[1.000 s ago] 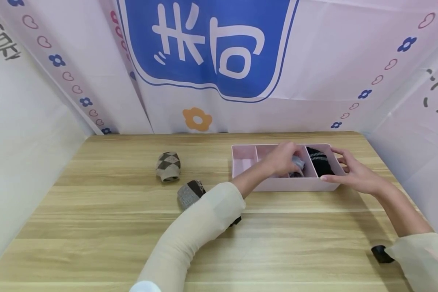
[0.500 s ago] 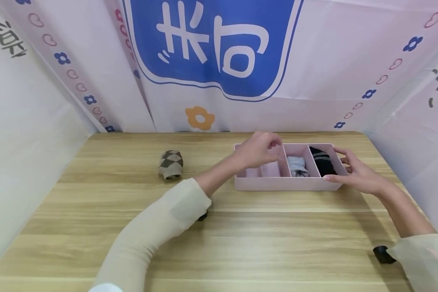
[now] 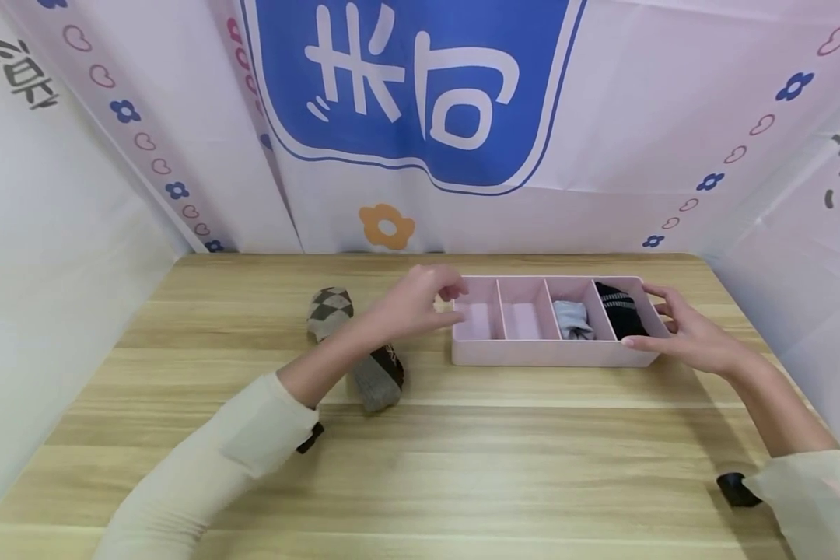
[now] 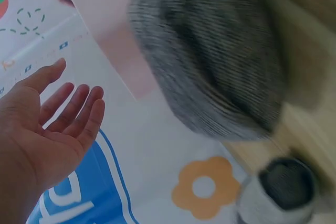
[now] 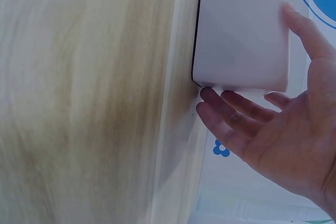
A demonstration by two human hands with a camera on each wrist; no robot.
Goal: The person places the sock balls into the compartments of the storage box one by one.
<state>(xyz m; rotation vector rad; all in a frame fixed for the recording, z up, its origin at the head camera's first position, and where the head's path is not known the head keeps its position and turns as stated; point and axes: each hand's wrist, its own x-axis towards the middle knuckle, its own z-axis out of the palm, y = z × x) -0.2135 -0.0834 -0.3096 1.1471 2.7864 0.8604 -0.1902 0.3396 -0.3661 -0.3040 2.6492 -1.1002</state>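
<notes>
Has the argyle sock (image 3: 330, 306) at nine o'clock, the gray sock (image 3: 376, 386), long axis part-hidden, at seven from the nearer left hand (image 3: 418, 301), relaxed, holding nothing. Grips the pink divided box (image 3: 549, 353) at its three-o'clock end with the right hand (image 3: 687, 334).

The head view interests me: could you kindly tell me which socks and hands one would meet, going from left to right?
Diamond-patterned sock, grey-and-dark sock, left hand, pale grey-blue sock, black sock with light stripes, right hand.
</notes>
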